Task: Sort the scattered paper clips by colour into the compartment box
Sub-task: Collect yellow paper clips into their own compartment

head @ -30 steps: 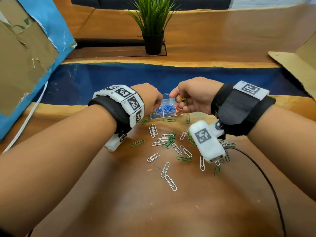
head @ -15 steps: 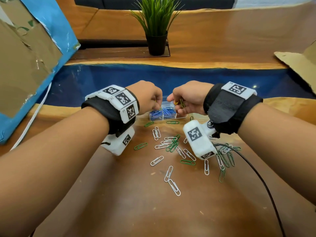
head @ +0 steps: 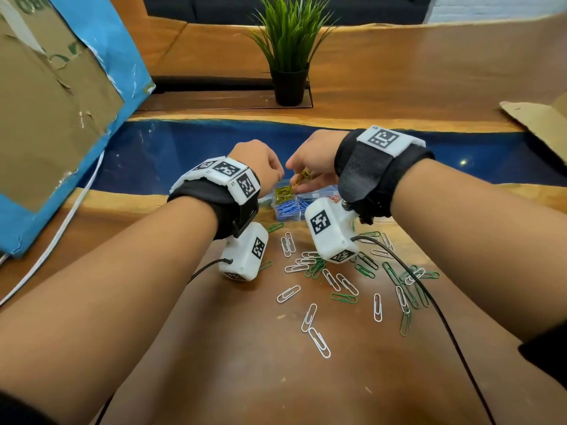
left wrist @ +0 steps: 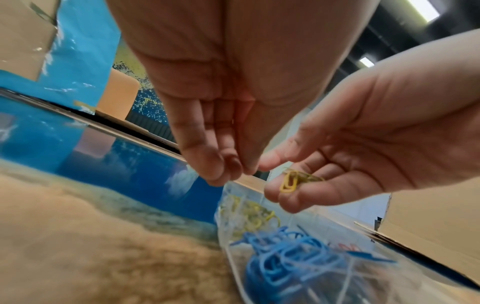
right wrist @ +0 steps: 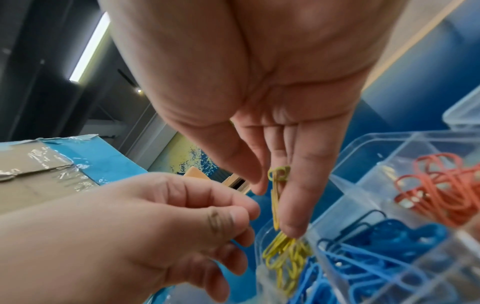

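- A wooden table (head: pixel 233 378) with a blue resin band across its far side fills the head view; a potted plant (head: pixel 288 53) stands at 12 o'clock and a blue-edged cardboard sheet (head: pixel 55 118) leans at 10 o'clock.
- A clear compartment box (head: pixel 322 191) sits on the table just past centre, toward 12 o'clock, under both hands.
- The right hand (head: pixel 313 164) hovers over the box, thumb and fingers pinching a small bunch of yellow paper clips (right wrist: pixel 278 185) above the yellow compartment.
- The left hand (head: pixel 260 167) hangs just beside it at 11 o'clock, fingers curled together; whether it holds a clip I cannot tell.
- In the box, yellow clips (head: pixel 283 191) fill the far-left compartment, blue clips (head: pixel 288 210) the one nearer the person, and red clips (right wrist: pixel 436 191) one to the right.
- White clips (head: pixel 319 342) and green clips (head: pixel 343 297) lie scattered on the table from the centre out to 3 o'clock, still unsorted.
- Risk: the yellow bunch hangs close to the divider beside the blue compartment, so letting go off-centre could drop yellow into blue.
- Risk: the clips look hooked together, so one could cling to a finger and fall outside the box.
- Risk: a cable (head: pixel 429 302) trails across the loose clips and could drag them.
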Tool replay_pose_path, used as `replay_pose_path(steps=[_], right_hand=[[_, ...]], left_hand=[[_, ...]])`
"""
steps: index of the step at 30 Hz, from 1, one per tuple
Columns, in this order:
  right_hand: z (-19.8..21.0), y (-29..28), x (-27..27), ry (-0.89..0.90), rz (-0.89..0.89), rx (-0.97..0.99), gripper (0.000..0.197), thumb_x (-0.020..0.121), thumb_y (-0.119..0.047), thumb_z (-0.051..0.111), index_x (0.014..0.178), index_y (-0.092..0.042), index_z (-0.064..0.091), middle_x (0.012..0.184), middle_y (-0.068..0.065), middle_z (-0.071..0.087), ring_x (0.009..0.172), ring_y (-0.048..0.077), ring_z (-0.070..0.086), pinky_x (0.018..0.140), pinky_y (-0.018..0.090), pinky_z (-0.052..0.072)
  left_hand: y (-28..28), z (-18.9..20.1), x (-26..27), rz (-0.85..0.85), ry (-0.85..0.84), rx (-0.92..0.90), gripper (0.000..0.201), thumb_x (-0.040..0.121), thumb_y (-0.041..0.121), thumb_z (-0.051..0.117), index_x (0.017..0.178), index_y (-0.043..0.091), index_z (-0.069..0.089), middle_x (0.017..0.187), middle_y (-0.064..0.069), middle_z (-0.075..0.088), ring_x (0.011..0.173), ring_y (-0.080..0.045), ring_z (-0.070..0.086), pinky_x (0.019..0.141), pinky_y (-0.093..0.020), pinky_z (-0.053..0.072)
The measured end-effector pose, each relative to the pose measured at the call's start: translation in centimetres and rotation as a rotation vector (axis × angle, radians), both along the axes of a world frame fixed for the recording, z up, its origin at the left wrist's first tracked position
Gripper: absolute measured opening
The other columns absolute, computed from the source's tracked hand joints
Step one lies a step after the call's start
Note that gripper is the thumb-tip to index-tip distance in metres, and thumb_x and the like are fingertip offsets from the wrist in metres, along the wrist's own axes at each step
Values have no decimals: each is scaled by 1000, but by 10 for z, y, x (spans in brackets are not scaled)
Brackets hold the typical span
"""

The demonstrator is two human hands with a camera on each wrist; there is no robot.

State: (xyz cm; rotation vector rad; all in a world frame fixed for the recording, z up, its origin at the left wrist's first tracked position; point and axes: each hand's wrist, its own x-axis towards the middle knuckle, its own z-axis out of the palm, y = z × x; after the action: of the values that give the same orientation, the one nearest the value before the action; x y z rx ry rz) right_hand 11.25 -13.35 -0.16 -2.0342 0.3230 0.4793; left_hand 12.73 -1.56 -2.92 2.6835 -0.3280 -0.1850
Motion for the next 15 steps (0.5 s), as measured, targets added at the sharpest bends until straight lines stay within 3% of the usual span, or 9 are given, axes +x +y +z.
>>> replay_pose_path(steps=[2, 4, 7, 8, 10, 13, 15], right_hand=[[0, 2, 2, -6, 22, -21, 36, 88, -5, 54, 123, -1, 53, 116, 15, 58, 75, 18, 61, 50, 24, 56], [0, 4, 4, 1, 17, -43, 33, 89, -7, 53, 121, -1, 55, 116, 16, 62, 82, 21, 64, 60, 27, 57], [3, 7, 3, 38, 34, -166, 27, 95, -10, 46, 116, 1, 60, 83, 8, 68, 96, 19, 70, 88, 32, 55], [3, 7, 2, 29, 45, -195, 27, 96, -12, 46, 114, 2, 61, 77, 6, 67, 96, 17, 70, 92, 32, 54], [0, 7, 3, 3, 32, -182, 25, 95, -12, 48, 111, 2, 62, 78, 7, 67, 86, 17, 69, 87, 30, 56], [-7, 5, 2, -101, 41, -161, 30, 87, -7, 54, 114, 3, 61, 90, 13, 67, 65, 17, 64, 56, 25, 55], [-7, 5, -1, -143, 100, -247, 33, 84, -6, 55, 115, 0, 63, 90, 10, 65, 64, 17, 63, 53, 25, 52]], left_hand=[[3, 1, -2, -4, -8, -15, 17, 89, 16, 55, 94, 21, 71, 67, 12, 55, 70, -14, 55, 69, -26, 42], [6, 1, -5, -20, -8, -24, 18, 89, 17, 57, 100, 21, 71, 83, 7, 63, 76, -14, 56, 73, -25, 44], [8, -1, -10, -52, -26, -13, 23, 89, 18, 57, 108, 21, 70, 110, 1, 68, 95, -17, 61, 80, -25, 44], [9, -1, -11, -57, -33, -5, 24, 90, 18, 56, 110, 21, 69, 115, 1, 67, 102, -18, 61, 82, -25, 43], [10, -1, -13, -66, -40, 5, 26, 90, 18, 55, 112, 23, 69, 118, 2, 67, 108, -17, 59, 84, -25, 42], [13, -1, -17, -76, -38, 38, 28, 92, 17, 52, 115, 24, 67, 122, 2, 65, 112, -18, 58, 88, -26, 43], [15, -1, -20, -84, -50, 70, 30, 93, 14, 49, 115, 25, 67, 124, 0, 64, 114, -19, 57, 93, -30, 45]])
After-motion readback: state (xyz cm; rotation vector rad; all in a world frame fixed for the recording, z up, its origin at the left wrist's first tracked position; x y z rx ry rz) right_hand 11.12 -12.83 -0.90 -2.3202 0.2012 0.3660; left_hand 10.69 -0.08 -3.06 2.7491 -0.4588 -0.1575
